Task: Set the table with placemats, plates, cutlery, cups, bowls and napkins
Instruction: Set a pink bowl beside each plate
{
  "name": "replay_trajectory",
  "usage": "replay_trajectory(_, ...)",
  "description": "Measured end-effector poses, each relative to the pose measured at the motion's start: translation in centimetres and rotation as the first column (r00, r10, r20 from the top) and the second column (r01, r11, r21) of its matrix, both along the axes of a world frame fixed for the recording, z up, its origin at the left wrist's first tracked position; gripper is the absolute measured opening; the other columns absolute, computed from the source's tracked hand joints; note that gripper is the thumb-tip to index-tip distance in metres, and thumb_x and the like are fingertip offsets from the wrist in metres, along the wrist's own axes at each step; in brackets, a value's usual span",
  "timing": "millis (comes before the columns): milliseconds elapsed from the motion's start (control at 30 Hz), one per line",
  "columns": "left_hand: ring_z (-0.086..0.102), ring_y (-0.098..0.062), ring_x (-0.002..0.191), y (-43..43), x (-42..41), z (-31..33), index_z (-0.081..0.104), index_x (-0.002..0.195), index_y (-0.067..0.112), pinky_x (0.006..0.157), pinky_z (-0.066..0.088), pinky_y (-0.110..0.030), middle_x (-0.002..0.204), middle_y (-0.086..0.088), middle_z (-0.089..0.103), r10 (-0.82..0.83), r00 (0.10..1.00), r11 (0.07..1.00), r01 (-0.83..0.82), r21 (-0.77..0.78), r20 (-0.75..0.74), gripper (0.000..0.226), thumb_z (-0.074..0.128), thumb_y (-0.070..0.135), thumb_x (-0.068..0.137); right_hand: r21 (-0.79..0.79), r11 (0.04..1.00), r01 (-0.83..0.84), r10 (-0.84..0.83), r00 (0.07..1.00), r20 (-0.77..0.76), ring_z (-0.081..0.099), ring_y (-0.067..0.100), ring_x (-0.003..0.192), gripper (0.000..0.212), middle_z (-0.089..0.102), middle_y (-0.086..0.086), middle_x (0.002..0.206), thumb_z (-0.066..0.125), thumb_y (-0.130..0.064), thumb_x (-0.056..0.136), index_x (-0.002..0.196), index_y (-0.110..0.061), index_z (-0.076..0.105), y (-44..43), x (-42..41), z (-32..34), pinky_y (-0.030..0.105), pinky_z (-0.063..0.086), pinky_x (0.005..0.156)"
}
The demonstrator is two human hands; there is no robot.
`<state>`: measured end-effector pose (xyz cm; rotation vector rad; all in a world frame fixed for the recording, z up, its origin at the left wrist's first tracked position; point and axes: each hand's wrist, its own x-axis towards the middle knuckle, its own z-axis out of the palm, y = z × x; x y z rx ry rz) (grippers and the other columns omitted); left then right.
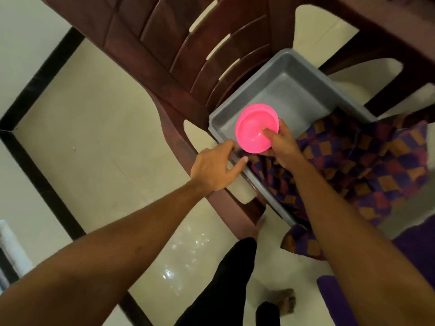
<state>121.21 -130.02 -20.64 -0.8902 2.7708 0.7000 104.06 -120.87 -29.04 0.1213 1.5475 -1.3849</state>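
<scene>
Cream tiled floor (94,137); a grey plastic tub (294,90) sits on a brown chair (164,43). Above the tub, the right hand (282,147) pinches stacked pink bowls (254,130). The left hand (214,168) is loose-fingered at the tub's rim.

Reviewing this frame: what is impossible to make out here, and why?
All in the head view:
The stack of pink plastic bowls in the right hand: count unclear, the rims overlap and blur.
The grey plastic tub: its near part is hidden under the purple-and-orange checked cloth.
The left hand: fingertips blurred; touching the tub rim or pinching cloth, cannot tell.
The dark brown furniture, top right: cut off by the frame edge.
</scene>
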Motion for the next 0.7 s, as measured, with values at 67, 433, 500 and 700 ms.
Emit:
replay_trajectory(67,0.066,-0.014,0.083,0.1,-0.1,0.1,0.057,0.117,0.026,0.079,0.051,-0.034,0.106,0.006,0.066,0.063,0.997,0.996,-0.061,0.065,-0.037,0.032,0.044,0.049,0.099,0.024,0.995,0.093,-0.094,0.994,0.053,0.055,0.031,0.121,0.037,0.051,0.009,0.138,0.059,-0.015,0.100,0.134,-0.024,0.050,2.3,0.7,2.6,0.034,0.059,0.053)
replay_trajectory(433,0.055,-0.010,0.115,13.3,-6.1,10.6,0.056,0.140,0.021,0.088,0.054,-0.031,0.133,0.007,0.056,0.362,0.931,0.531,-0.255,0.808,0.056,0.038,0.040,0.028,0.107,0.193,0.972,0.136,-0.084,0.963,-0.256,0.064,0.030,0.105,0.027,0.066,0.008,0.109,0.057,-0.035,0.100,0.117,-0.015,0.065,20.1,6.6,13.7,0.047,0.061,0.069)
replay_trajectory(500,0.058,-0.008,0.109,16.7,-5.7,12.2,0.056,0.139,0.029,0.073,0.057,-0.028,0.133,0.009,0.055,0.346,0.935,0.512,-0.255,0.820,0.075,0.037,0.040,0.035,0.106,0.294,0.947,0.129,0.044,0.855,-0.516,0.063,0.026,0.087,0.040,0.065,0.004,0.090,0.049,-0.043,0.101,0.108,-0.009,0.070,24.0,7.3,16.1,0.030,0.047,0.061)
replay_trajectory(700,0.058,-0.015,0.116,27.5,-2.6,16.7,0.052,0.138,0.044,0.083,0.060,-0.048,0.137,0.007,0.054,0.290,0.956,0.488,-0.180,0.854,0.036,0.041,0.031,0.054,0.104,0.421,0.889,0.178,0.187,0.699,-0.691,0.061,0.026,0.101,0.046,0.067,0.010,0.113,0.031,-0.038,0.109,0.145,-0.017,0.051,34.1,9.3,23.7,0.024,0.033,0.073)
